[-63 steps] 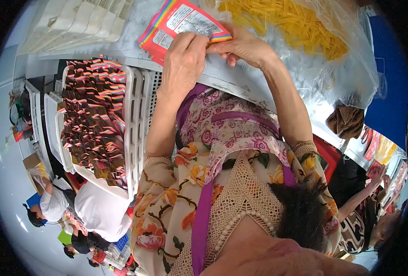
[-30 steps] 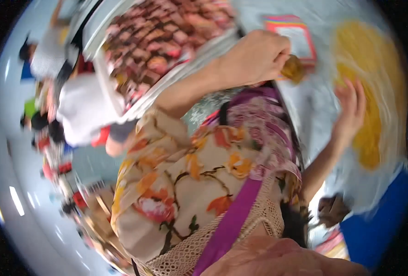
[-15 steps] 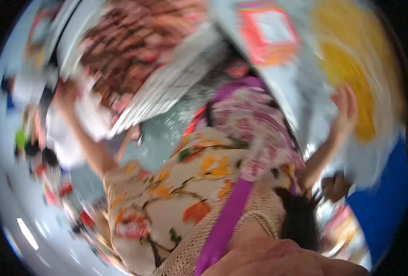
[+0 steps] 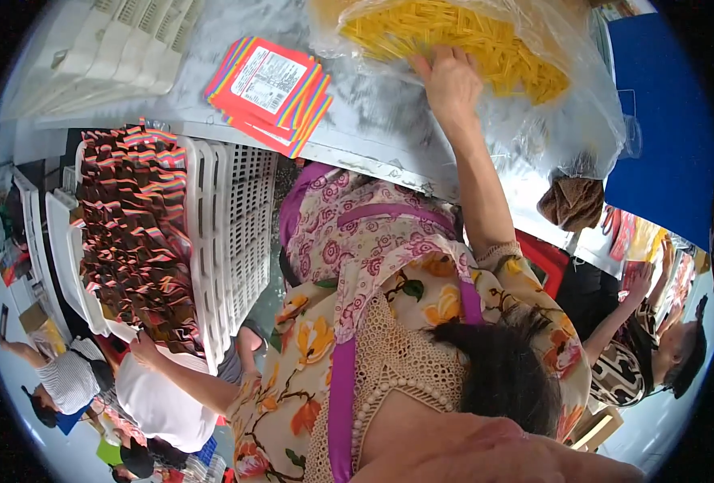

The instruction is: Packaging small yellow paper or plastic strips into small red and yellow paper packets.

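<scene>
The right hand (image 4: 453,87) reaches yellow sticks (image 4: 502,52), its hold unclear.

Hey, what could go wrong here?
The fanned red packets lie near the edge of the table and could fall. The yellow sticks lie loose in an open bag, so the right hand might scatter some. The dark packets crowding the white crate could spill if the left hand, near its rim, jogs it.
</scene>
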Demonstrator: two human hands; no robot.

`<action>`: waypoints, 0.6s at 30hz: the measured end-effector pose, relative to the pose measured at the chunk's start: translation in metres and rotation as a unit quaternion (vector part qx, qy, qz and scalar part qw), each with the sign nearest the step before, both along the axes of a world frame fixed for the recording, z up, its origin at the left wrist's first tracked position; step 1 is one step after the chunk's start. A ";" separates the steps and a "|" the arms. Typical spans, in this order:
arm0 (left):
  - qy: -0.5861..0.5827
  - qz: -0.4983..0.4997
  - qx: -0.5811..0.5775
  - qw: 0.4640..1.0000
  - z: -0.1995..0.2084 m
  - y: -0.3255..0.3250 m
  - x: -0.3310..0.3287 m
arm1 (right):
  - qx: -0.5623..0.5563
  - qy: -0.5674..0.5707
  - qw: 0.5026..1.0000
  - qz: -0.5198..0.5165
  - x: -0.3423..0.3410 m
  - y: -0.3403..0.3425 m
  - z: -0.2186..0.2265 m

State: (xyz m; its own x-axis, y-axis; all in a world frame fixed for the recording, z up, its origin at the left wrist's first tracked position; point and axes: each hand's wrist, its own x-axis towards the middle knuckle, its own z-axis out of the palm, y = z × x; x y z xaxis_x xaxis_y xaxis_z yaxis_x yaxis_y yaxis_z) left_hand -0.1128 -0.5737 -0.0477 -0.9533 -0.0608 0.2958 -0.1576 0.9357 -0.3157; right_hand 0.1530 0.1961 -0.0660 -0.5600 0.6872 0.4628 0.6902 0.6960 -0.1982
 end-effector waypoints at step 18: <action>-0.152 -0.227 0.449 0.851 0.060 0.296 0.030 | -0.053 -0.227 0.972 0.043 -0.068 -0.033 0.006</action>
State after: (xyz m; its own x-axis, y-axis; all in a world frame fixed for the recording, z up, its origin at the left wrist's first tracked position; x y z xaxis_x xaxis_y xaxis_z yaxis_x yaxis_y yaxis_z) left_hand -0.0831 -0.2774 0.0121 -0.9631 0.2626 0.0593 0.2450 0.7637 0.5972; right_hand 0.0853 0.1636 -0.0601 -0.7474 0.6590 0.0841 0.6633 0.7474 0.0384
